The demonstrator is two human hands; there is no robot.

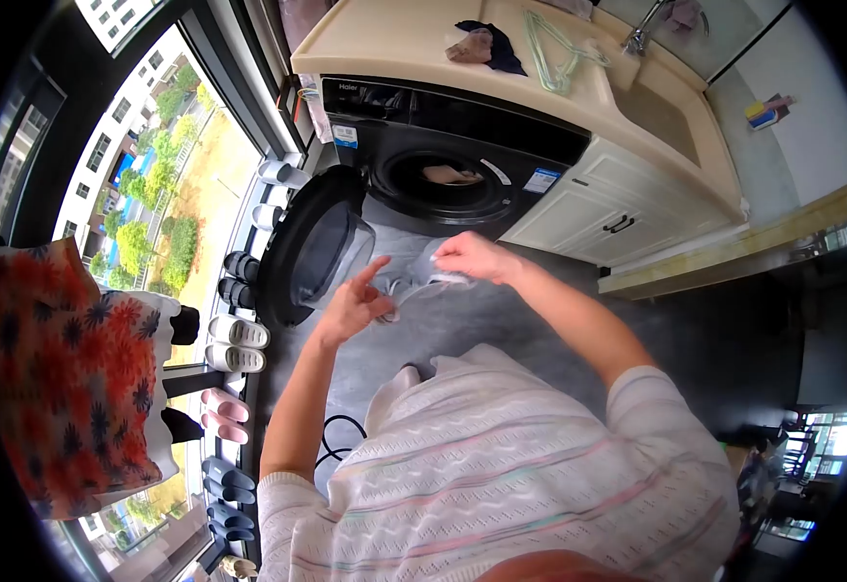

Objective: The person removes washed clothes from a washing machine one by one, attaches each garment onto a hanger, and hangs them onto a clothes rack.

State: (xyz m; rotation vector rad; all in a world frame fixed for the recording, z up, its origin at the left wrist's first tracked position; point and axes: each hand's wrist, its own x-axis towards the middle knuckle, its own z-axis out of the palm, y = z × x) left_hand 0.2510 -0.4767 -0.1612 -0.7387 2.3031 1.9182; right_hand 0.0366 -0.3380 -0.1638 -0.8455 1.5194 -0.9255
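A thin, whitish-grey piece of cloth (427,272) hangs between my two hands, in front of the washing machine; its exact kind is unclear. My right hand (479,260) pinches its upper edge. At its other end is my left hand (353,305), with the index finger stretched out and the other fingers curled at the cloth. The black washing machine (457,126) has its round door (292,233) swung wide to the left, close to my left hand. Inside the drum lies a pinkish-beige piece of laundry (450,175).
Above the machine runs a beige counter (384,39) bearing dark and brown cloths (486,48), pale green hangers (554,63) and a sink (656,121). Several pairs of slippers (237,344) line the window side. A red floral cloth (64,378) hangs at left. A white cabinet (603,209) adjoins the machine.
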